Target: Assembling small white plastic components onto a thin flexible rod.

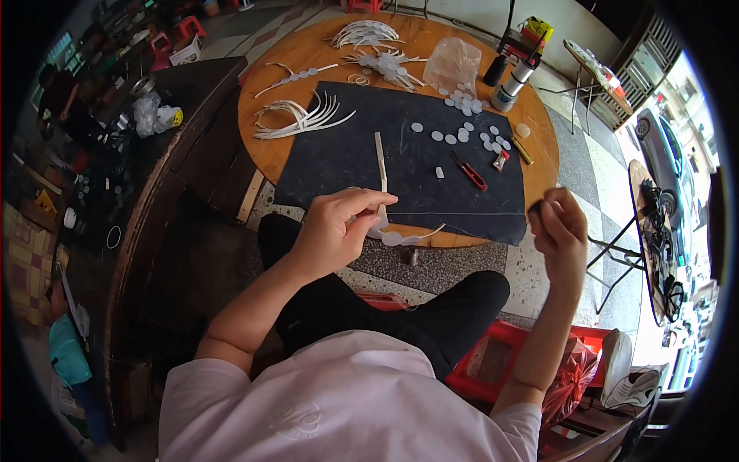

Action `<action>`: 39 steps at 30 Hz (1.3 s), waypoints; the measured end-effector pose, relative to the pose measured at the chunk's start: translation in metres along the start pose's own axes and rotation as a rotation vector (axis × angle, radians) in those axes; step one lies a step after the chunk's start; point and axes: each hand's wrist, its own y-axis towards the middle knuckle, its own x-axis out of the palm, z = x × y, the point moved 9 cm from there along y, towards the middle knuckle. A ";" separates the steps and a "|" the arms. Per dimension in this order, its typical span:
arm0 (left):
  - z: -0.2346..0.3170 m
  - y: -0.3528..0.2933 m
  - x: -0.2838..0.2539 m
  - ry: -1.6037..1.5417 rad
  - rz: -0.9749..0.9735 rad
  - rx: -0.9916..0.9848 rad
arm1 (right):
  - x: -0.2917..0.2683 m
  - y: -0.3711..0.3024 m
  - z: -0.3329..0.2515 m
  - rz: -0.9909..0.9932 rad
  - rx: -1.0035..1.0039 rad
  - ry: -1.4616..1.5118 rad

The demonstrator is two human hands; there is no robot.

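My left hand (pixel 332 231) is closed in a pinch on a white strip (pixel 380 158), whose long end lies on the black mat (pixel 346 169). Below the fingertips, a row of pale round discs (pixel 396 239) continues from the strip along the table's near edge. A thin thread (pixel 462 213) runs right from the pinch toward my right hand (pixel 562 235), raised past the mat's right side. Its fingers are closed around a small dark piece (pixel 536 207), too small to name. Red thread snips (pixel 471 174) and a small white block (pixel 439 172) rest on the mat.
Loose discs (pixel 462 135) are scattered at the mat's far right, near a clear plastic bag (pixel 453 65) and a metal canister (pixel 508 92). Bundles of white strips (pixel 304 119) sit on the round wooden table (pixel 265 85). A red stool (pixel 493 354) stands at my right.
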 end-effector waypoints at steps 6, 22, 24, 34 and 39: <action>0.005 0.009 -0.023 0.244 -0.042 0.208 | -0.118 -0.057 0.002 0.218 -0.003 -0.373; -0.025 0.027 -0.022 -0.017 -0.412 -0.080 | -0.282 -0.160 0.035 0.764 -0.312 -1.062; -0.018 0.024 -0.013 0.049 -0.373 -0.035 | -0.280 -0.182 0.018 0.979 -0.357 -1.144; 0.021 0.002 0.024 0.036 -0.106 0.172 | 0.102 -0.082 0.027 -0.104 -0.243 -0.328; 0.035 -0.010 0.022 0.052 -0.048 0.180 | 0.137 -0.071 0.015 -0.070 -0.332 -0.495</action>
